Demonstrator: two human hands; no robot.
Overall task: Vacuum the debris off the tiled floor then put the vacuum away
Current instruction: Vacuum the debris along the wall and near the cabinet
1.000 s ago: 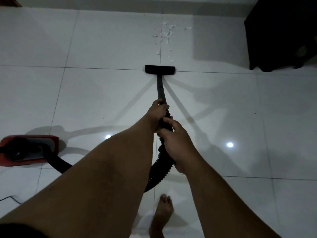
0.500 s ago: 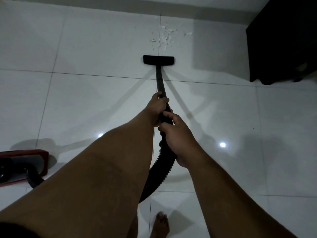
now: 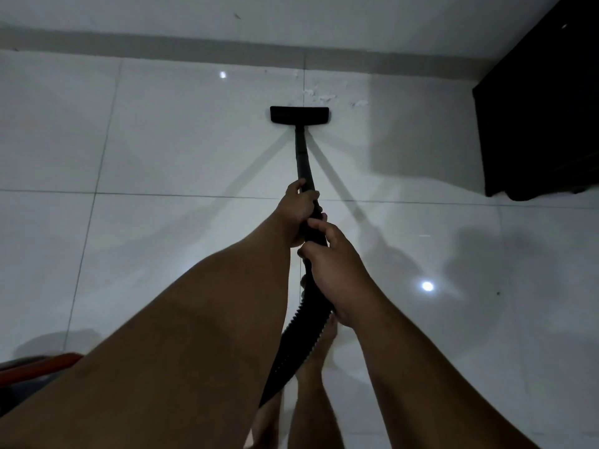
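Note:
A black vacuum wand (image 3: 303,157) runs forward from my hands to a flat black floor head (image 3: 299,115) resting on the white tiled floor (image 3: 181,140). White debris (image 3: 321,97) lies scattered just beyond and to the right of the head, near the wall. My left hand (image 3: 299,210) grips the wand higher up, and my right hand (image 3: 337,270) grips it just behind, where the ribbed black hose (image 3: 299,345) begins. The hose curves down to the left under my left arm. A red edge of the vacuum body (image 3: 39,362) shows at the lower left.
A dark piece of furniture (image 3: 544,108) stands at the right against the wall. The wall's baseboard (image 3: 194,43) runs across the top. My bare feet (image 3: 311,377) are on the tiles below the hose.
The floor head has slid forward over the near part of the debris toward the wall. I have stepped forward, and the vacuum body has slipped mostly out of view at the lower left.

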